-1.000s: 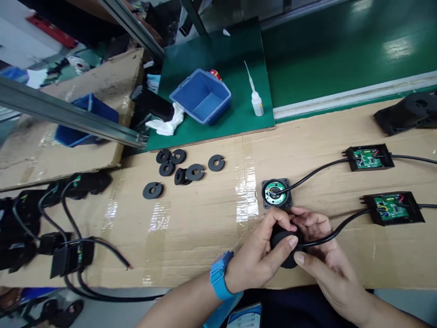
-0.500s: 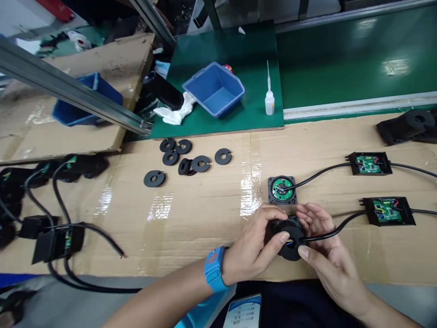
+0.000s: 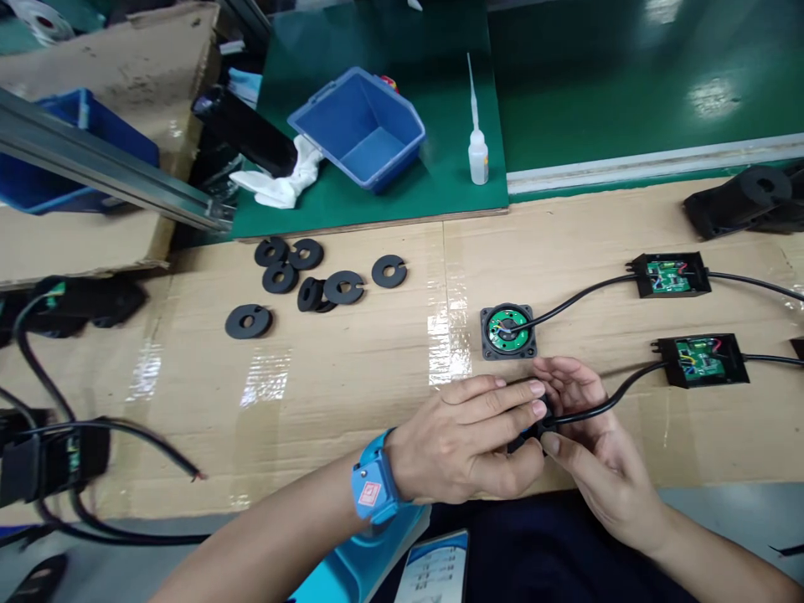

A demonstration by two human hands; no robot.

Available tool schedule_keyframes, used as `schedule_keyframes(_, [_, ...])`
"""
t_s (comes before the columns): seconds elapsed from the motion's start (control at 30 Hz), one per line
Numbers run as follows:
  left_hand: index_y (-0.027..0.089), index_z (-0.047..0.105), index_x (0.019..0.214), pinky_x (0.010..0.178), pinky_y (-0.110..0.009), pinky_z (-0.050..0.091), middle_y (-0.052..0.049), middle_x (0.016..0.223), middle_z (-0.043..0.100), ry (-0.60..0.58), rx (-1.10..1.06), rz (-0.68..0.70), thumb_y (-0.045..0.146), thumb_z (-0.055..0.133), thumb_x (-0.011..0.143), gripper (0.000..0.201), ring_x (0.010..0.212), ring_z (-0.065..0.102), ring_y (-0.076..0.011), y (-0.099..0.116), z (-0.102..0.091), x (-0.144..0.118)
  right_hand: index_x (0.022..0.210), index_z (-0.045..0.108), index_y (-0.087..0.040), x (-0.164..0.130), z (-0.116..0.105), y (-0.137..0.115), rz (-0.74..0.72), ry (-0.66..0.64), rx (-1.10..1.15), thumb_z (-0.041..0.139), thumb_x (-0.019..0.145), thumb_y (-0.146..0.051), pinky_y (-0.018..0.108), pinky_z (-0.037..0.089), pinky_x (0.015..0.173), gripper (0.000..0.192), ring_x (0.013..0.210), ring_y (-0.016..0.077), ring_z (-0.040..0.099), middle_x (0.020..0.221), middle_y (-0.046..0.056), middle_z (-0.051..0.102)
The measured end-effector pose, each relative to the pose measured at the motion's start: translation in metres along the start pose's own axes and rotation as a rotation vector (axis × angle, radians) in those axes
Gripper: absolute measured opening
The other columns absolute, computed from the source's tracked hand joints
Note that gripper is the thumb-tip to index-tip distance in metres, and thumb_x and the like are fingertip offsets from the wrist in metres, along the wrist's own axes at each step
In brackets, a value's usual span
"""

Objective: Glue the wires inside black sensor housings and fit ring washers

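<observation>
Both my hands meet over the near edge of the cardboard sheet [image 3: 352, 385] that covers the bench. My left hand [image 3: 468, 440], with a blue wrist strap [image 3: 372, 486] on it, lies palm down over a round black part [image 3: 533, 423], the fingers stretched flat across its top and the thumb underneath. The part is almost fully covered, so I cannot say which face of it is turned up. My right hand [image 3: 587, 448] holds it from the other side; the thumb and the forefinger are narrow, pinched at the place where the black cable [image 3: 619, 394] enters the part.

The cable gives the long axis. It leaves my fingers and runs to my right and a little away from me, in a soft curve, up to an open black box with a green board [image 3: 702, 360]. Behind that box a thinner wire continues to the right edge.

Just beyond my fingers, not touching them, sits a square black housing with a green round board [image 3: 508, 331], face up. Its own cable goes the same way, to a second open box [image 3: 671, 275] farther back.

To the left, well apart from my hands, several black slotted rings [image 3: 301, 280] lie scattered on the cardboard. On the green mat behind stand a blue bin [image 3: 358, 126] and a small glue bottle [image 3: 477, 155].
</observation>
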State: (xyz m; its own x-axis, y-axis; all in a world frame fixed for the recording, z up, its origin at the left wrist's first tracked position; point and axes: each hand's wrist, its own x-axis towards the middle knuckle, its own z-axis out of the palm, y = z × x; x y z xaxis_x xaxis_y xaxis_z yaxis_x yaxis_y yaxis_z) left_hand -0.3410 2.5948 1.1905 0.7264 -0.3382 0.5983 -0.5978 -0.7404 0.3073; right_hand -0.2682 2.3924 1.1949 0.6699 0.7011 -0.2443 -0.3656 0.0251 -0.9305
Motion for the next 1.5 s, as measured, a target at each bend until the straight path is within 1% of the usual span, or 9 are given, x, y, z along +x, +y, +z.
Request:
schedule_keyframes(0.2, [0.020,0.060,0.098,0.105,-0.036,0.049,-0.008,0.116,0.080,0.037,-0.073,-0.043,0.017,0.060,0.095,0.004,0.126,0.069,-0.0205,-0.008,-0.001,-0.010,0.144,0.046,-0.039,0.000,0.000,0.001,-0.057,0.009,-0.061,0.064,0.100,-0.028,0.043,0.029,0.130,0.048,0.148,0.0203,0.041,0.156,0.001,0.046])
schedule_keyframes(0.33, [0.021,0.055,0.101,0.097,-0.039,0.052,-0.008,0.103,0.079,0.233,-0.076,-0.124,0.032,0.069,0.093,0.019,0.115,0.072,-0.0243,-0.002,-0.003,-0.023,0.144,0.047,-0.040,-0.002,-0.001,0.003,-0.046,0.013,-0.055,0.064,0.100,-0.028,0.041,0.029,0.129,0.048,0.149,0.0202,0.039,0.159,0.000,0.044])
schedule_keyframes(0.43, [0.020,0.053,0.117,0.091,-0.039,0.055,-0.007,0.102,0.072,0.349,-0.221,-0.413,0.032,0.067,0.094,0.029,0.105,0.069,-0.0222,0.010,-0.002,-0.025,0.143,0.047,-0.040,-0.002,-0.002,0.004,-0.047,0.016,-0.060,0.063,0.101,-0.027,0.039,0.032,0.126,0.047,0.149,0.0200,0.039,0.159,0.000,0.043])
schedule_keyframes(0.53, [0.019,0.051,0.125,0.091,-0.040,0.057,-0.010,0.111,0.066,0.313,-0.331,-0.624,0.033,0.063,0.098,0.032,0.104,0.066,-0.0206,0.017,0.000,-0.017,0.142,0.048,-0.041,-0.001,-0.001,0.005,-0.053,0.021,-0.063,0.064,0.100,-0.026,0.039,0.033,0.125,0.047,0.151,0.0201,0.036,0.159,0.000,0.044])
schedule_keyframes(0.73, [0.023,0.053,0.085,0.093,-0.033,0.053,-0.005,0.108,0.079,0.189,0.108,-0.089,0.055,0.068,0.095,0.036,0.116,0.070,-0.0204,0.007,-0.002,-0.001,0.141,0.048,-0.041,-0.002,0.000,0.004,-0.072,0.010,-0.063,0.062,0.101,-0.025,0.039,0.030,0.128,0.045,0.151,0.0193,0.036,0.158,-0.001,0.045])
schedule_keyframes(0.87, [0.024,0.049,0.070,0.089,-0.029,0.053,-0.003,0.105,0.082,0.120,0.190,0.075,0.047,0.073,0.092,0.040,0.113,0.073,-0.0178,0.001,0.000,0.005,0.143,0.045,-0.040,-0.002,0.001,0.003,-0.073,0.003,-0.073,0.060,0.102,-0.025,0.038,0.029,0.129,0.046,0.151,0.0187,0.037,0.159,0.000,0.044])
schedule_keyframes(1.07, [0.023,0.048,0.070,0.090,-0.027,0.056,-0.005,0.111,0.081,0.109,0.157,0.115,0.030,0.076,0.087,0.034,0.113,0.073,-0.0179,-0.001,0.009,0.000,0.145,0.043,-0.040,-0.001,-0.001,0.002,-0.088,-0.040,-0.087,0.058,0.103,-0.023,0.029,0.034,0.126,0.048,0.149,0.0151,0.039,0.158,0.000,0.043])
schedule_keyframes(1.27, [0.024,0.059,0.078,0.085,-0.024,0.057,-0.002,0.105,0.082,0.148,0.074,-0.030,0.008,0.048,0.083,0.020,0.113,0.072,-0.0140,0.005,0.014,-0.004,0.143,0.045,-0.041,-0.004,-0.001,0.003,-0.063,-0.044,-0.043,0.057,0.104,-0.025,0.029,0.043,0.119,0.043,0.147,0.0164,0.041,0.155,0.001,0.046])
schedule_keyframes(1.5, [0.024,0.050,0.068,0.083,-0.025,0.059,-0.003,0.098,0.083,0.137,0.133,0.063,0.018,0.072,0.082,0.027,0.108,0.074,-0.0168,0.003,0.014,-0.004,0.136,0.056,-0.039,-0.006,0.000,0.016,-0.092,0.125,0.039,0.049,0.106,-0.024,0.031,0.047,0.116,0.034,0.136,0.0155,0.055,0.141,0.000,0.062])
